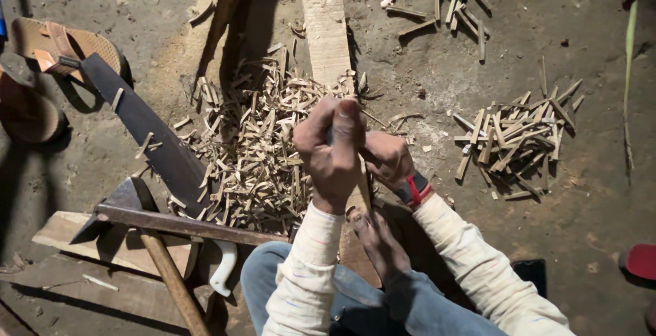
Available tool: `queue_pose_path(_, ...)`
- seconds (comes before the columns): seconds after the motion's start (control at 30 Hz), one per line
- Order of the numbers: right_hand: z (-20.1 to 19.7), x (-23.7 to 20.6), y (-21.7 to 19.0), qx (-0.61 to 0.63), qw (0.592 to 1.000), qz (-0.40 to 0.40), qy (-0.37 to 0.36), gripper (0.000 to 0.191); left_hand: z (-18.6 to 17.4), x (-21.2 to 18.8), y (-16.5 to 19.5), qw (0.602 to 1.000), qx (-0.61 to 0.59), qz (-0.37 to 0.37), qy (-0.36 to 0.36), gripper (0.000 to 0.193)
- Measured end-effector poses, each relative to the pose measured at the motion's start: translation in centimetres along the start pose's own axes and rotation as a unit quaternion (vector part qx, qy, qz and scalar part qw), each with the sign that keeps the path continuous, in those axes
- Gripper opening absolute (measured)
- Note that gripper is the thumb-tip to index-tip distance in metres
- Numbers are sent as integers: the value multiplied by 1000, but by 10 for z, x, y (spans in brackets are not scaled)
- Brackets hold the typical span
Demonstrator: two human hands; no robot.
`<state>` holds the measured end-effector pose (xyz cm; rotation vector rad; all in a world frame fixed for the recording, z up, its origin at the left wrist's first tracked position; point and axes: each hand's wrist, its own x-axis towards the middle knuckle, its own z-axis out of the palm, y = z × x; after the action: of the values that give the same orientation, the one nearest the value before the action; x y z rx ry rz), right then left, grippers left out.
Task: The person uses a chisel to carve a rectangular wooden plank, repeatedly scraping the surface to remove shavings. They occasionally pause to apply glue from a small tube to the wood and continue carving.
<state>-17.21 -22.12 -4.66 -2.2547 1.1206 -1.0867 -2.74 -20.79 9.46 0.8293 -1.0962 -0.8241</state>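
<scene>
My left hand (pixel 333 150) is raised in a fist over a long pale plank (pixel 326 35), shut on a thin grey tool that is mostly hidden by the fingers. Just behind and to the right of it, my right hand (pixel 387 159), with a red and black wristband, is curled low on a small wood piece against the plank; the piece is largely hidden. My bare foot (pixel 378 240) rests on the near end of the plank. A heap of pale wood slivers (pixel 256 148) lies left of the hands.
On the dirt floor lie a pile of short cut sticks (pixel 517 138) at right and more sticks (pixel 459 4) at the top. A long dark blade (pixel 147 131), an axe (pixel 126 206) with a wooden handle, boards and a sandal (pixel 61 45) lie at left.
</scene>
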Motion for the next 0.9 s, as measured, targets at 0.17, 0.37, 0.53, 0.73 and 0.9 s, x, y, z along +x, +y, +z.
queue_pose_path(0.17,3,5,-8,10,999,-25,22,8,-5,-6,-2,1000,17,16,21,45)
queue_pose_path(0.37,-12,10,-16,29,997,-55,43,22,-10,-7,22,998,61,31,4,41)
queue_pose_path(0.53,-10,7,-15,43,999,-16,24,27,0,-2,24,999,11,32,16,34)
queue_pose_path(0.73,-10,-1,-5,29,999,-35,22,26,-2,-12,20,998,55,9,13,24)
queue_pose_path(0.9,6,-21,18,6,1000,-11,20,26,-3,-16,29,997,74,28,-17,19)
